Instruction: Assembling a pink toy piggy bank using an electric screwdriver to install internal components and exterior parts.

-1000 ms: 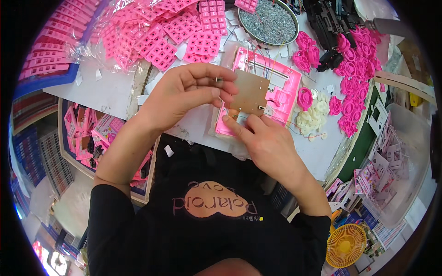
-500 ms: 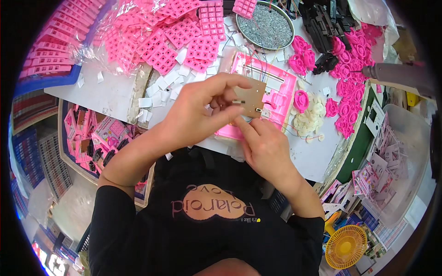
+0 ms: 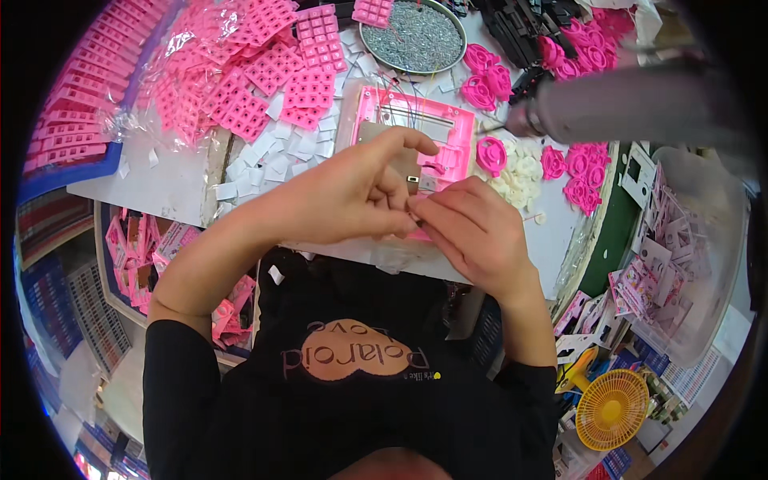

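While both hands pinch it at frame centre, the brown board (image 3: 404, 164) over the pink tray (image 3: 448, 128) looks light, stiff, fragile: left hand (image 3: 344, 196) and right hand (image 3: 472, 232) closed on its lower edge; hold by the edges.

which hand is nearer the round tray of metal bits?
Left. The left hand sits below the tray, slightly left; the right hand is lower still.

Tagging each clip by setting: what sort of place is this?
Probably a small assembly workbench: heaps of pink plastic parts, a round tray of screws, and both hands working over a pink casing.
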The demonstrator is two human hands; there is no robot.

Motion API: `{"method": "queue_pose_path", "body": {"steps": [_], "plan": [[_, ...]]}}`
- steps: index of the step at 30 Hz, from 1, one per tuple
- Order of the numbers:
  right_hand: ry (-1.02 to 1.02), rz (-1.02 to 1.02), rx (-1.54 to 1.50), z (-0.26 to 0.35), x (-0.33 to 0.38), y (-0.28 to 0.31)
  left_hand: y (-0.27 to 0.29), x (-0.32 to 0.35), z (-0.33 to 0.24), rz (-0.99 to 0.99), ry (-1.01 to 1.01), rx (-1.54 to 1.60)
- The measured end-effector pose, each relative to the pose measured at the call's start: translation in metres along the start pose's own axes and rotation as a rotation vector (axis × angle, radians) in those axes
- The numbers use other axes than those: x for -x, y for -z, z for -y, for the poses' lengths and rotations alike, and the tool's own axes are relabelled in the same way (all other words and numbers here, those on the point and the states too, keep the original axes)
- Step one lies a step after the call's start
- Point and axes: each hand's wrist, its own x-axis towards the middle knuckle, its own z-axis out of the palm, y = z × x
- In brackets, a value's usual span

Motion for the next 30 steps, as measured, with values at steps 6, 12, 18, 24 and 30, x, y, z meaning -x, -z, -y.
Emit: {"method": "queue_pose_path", "body": {"steps": [6, 12, 18, 24, 30], "plan": [[-0.206, 0.087, 0.087, -0.001, 0.025, 0.011, -0.027, 0.006, 0.022, -0.385, -0.415, -0.689], [-0.198, 0.191, 0.181, 0.008, 0.046, 0.004, -0.047, 0.003, 0.067, -0.278, -0.591, -1.003], [-0.175, 0.087, 0.146, -0.001, 0.056, -0.010, -0.045, 0.000, 0.074, -0.303, -0.620, -1.054], [-0.128, -0.027, -0.007, -0.024, 0.082, -0.022, -0.042, -0.001, 0.080, -0.258, -0.732, -1.136], [-0.278, 0.219, 0.510, 0.037, 0.084, -0.022, -0.048, 0.001, 0.079, -0.207, -0.695, -1.300]]}}
